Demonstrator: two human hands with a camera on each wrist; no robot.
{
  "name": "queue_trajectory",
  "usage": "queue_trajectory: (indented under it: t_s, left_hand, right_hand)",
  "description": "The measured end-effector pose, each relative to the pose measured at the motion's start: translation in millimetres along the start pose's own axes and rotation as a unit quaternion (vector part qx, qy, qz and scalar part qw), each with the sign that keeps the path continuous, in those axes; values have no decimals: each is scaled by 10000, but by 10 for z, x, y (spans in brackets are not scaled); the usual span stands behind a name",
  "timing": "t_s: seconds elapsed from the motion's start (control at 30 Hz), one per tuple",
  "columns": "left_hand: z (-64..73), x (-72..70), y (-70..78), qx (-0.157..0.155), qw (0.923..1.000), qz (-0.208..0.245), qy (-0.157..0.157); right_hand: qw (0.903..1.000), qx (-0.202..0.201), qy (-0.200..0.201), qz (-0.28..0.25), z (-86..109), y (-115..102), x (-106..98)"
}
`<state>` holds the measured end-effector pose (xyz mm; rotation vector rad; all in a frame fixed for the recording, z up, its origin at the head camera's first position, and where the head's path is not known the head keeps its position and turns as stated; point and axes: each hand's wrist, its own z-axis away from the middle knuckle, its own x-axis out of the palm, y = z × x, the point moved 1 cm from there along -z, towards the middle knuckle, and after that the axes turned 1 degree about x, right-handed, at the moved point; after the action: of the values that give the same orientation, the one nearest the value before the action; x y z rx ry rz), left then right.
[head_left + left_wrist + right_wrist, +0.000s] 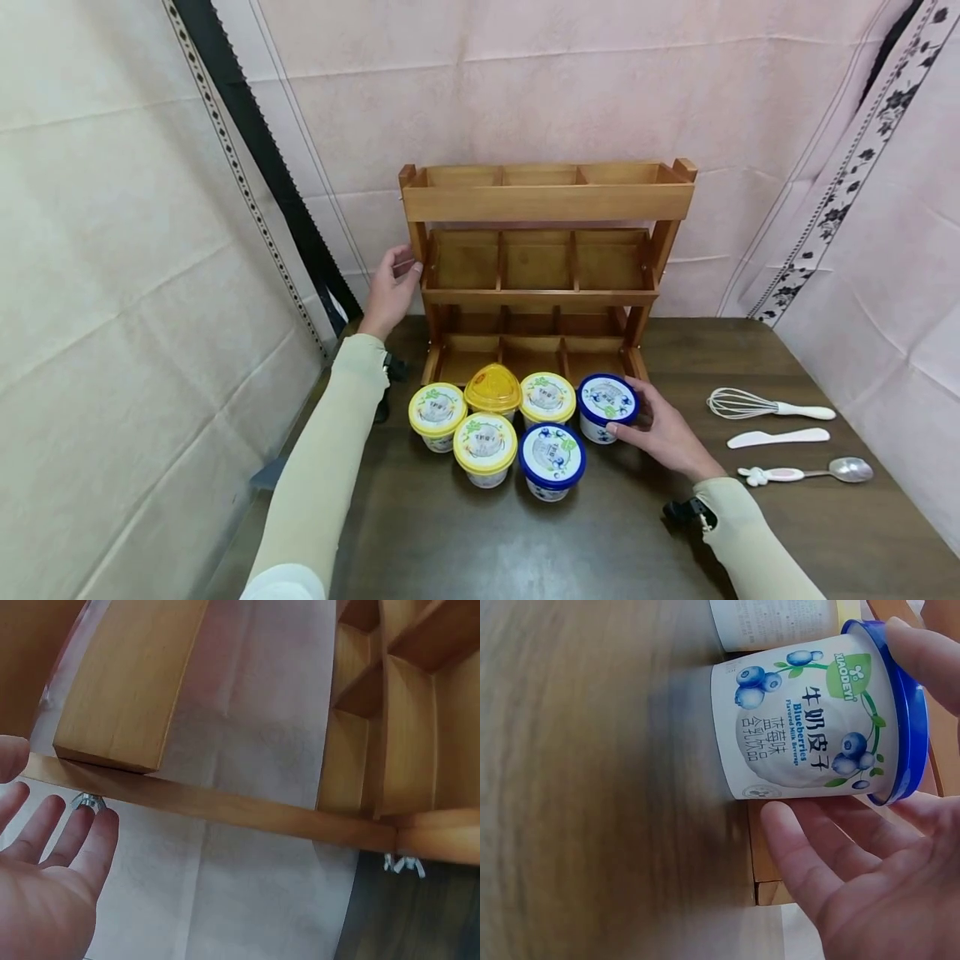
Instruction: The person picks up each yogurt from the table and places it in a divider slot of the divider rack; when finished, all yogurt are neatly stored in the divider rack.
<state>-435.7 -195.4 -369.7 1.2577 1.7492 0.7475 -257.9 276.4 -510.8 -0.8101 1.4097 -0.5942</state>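
A tiered wooden rack (540, 297) with divided trays stands at the back of the table. My left hand (393, 287) is at its left post; in the left wrist view the hand (56, 877) has its fingers extended beside a wing nut (88, 801) on the wooden bar. With thumb and fingers on either side, my right hand (667, 429) holds a blue-lidded blueberry milk cup (607, 400), whose printed side (802, 720) fills the right wrist view. Another blue-lidded cup (552, 458) stands at its front left. Yellow-lidded cups (485, 446) stand further left, one with a domed yellow top (492, 388).
At the right of the dark wooden table (450, 542) lie a whisk (768, 407), a white spreading knife (778, 437) and a spoon (806, 473). Pale cloth (487, 108) hangs behind the rack and at both sides.
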Motion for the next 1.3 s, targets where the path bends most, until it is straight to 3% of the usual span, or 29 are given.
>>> queue_trajectory:
  t_s: [0.33,0.77,1.3]
  left_hand:
    - [-63,29,-7,-235,9995,134,159]
    - [-84,50,-111,-180,9988,128,439]
    - [-105,51,-170,-368,9983,205,414]
  right_hand:
    - [10000,-19,58,12,-11,-17,-30]
    - [9991,-238,332,-100,-25,-64,-150]
    - [9979,-470,428,-118,-162,-236,-329]
